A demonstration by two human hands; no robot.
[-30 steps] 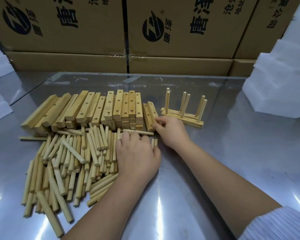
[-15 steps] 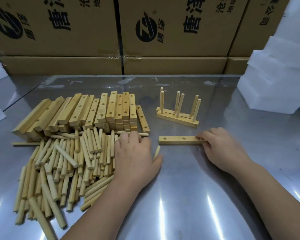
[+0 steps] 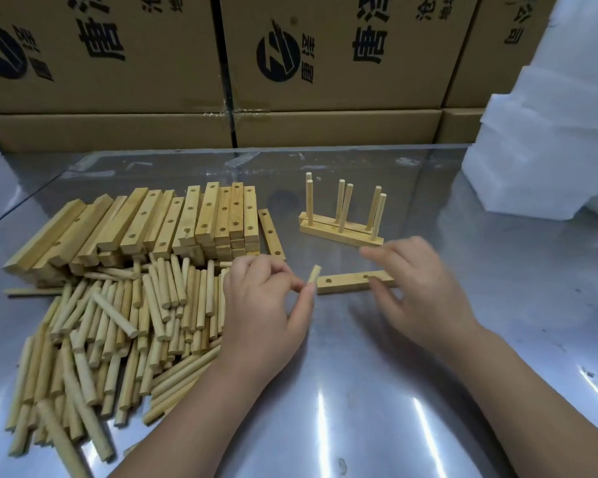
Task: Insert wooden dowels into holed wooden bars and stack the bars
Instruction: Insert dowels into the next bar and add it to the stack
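A single holed wooden bar [image 3: 342, 283] lies flat on the steel table [image 3: 359, 391] in front of me. My right hand [image 3: 418, 288] sits over its right end, thumb and fingers spread either side of it, blurred. My left hand [image 3: 263, 305] pinches one short dowel [image 3: 313, 274] between thumb and fingers, just left of the bar's left end. A heap of loose dowels [image 3: 118, 322] lies at the left, with a stack of holed bars [image 3: 152, 225] behind it. Two finished bars with upright dowels [image 3: 342, 219] stand side by side beyond the single bar.
Cardboard boxes [image 3: 325, 63] form a wall along the table's far edge. White foam blocks [image 3: 539, 125] are piled at the right. One loose holed bar [image 3: 271, 232] leans by the right side of the stack.
My left hand has lifted off the dowel heap with one dowel and moved right, toward the bar. My right hand has shifted left over the bar's right end.
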